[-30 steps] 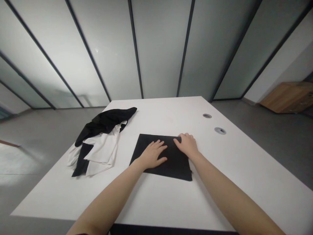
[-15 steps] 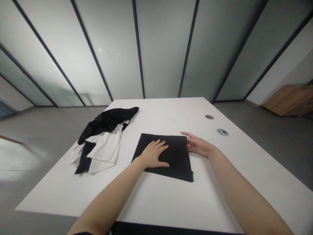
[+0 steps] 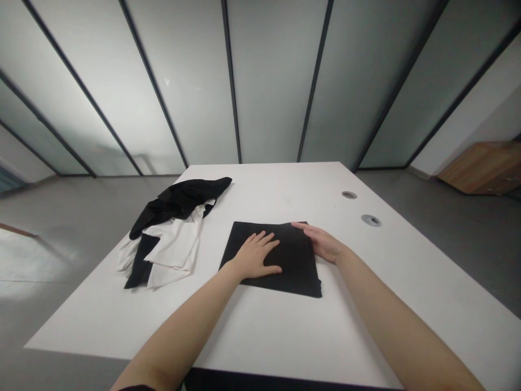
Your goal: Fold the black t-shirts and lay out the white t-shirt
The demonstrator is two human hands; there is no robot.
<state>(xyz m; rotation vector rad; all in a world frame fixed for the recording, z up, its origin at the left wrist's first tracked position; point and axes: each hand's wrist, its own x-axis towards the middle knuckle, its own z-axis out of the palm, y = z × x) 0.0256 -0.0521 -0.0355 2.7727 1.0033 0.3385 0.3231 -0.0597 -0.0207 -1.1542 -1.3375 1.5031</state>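
A folded black cloth, perhaps a garment, lies on the white table in front of me as a rough rectangle. My left hand rests flat on top of it, palm down with the fingers spread. At the cloth's right side, my right hand holds the edge near the far corner. One of its digits stretches over the top by the far edge. The other fingers are hidden by the cloth.
Left of the cloth is a loose pile: a crumpled black garment over a white garment. The white table has two round cable grommets at its right. Frosted glass panels stand behind.
My right hand has moved left, in over the right edge of the black cloth, and its fingers are now more covered. My left hand has stayed in place.
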